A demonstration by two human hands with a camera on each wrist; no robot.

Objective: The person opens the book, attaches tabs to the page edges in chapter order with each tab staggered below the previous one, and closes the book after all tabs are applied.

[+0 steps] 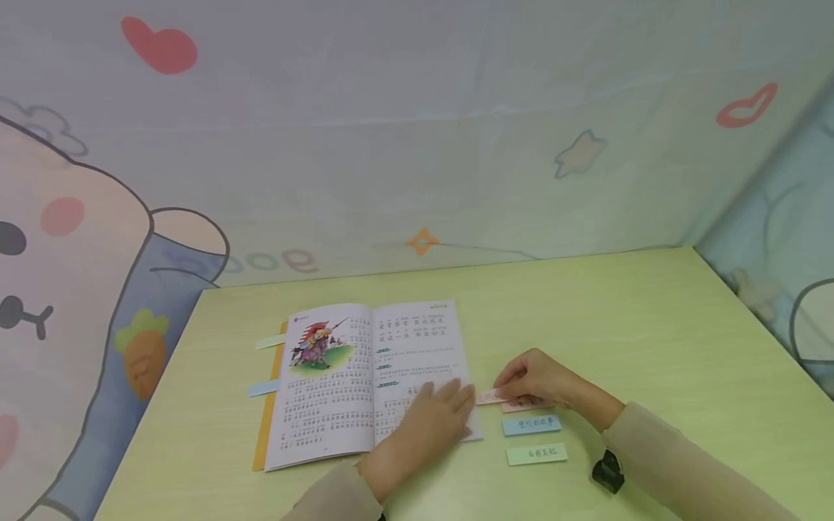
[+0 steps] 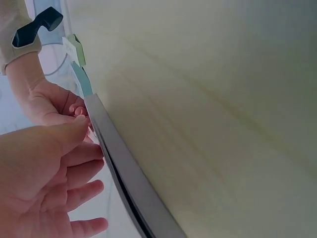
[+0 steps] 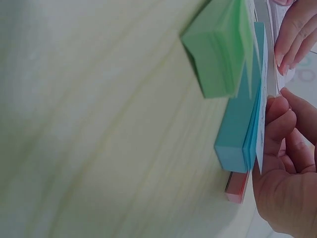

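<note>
An open book (image 1: 326, 427) with printed text and a picture of a rider lies on the table. My left hand (image 1: 433, 420) rests on its right page, fingers extended towards the outer edge. Just beyond that edge, my right hand (image 1: 541, 380) pinches a pale pink sticky note strip (image 1: 489, 396) with handwriting on it. The strip's left end meets the page edge; whether it is stuck there I cannot tell. Partly beneath the right hand lies a pink sticky note pad (image 3: 235, 188). Nearer me are a blue pad (image 1: 531, 425) and a green pad (image 1: 537, 454), both with handwriting.
A green tab (image 1: 270, 341) and a blue tab (image 1: 263, 388) stick out from the book's left side, over an orange cover edge (image 1: 268, 412). A black wrist device (image 1: 608, 472) sits by the right sleeve. Behind the table (image 1: 651, 325) hangs a cartoon-printed cloth (image 1: 391, 145).
</note>
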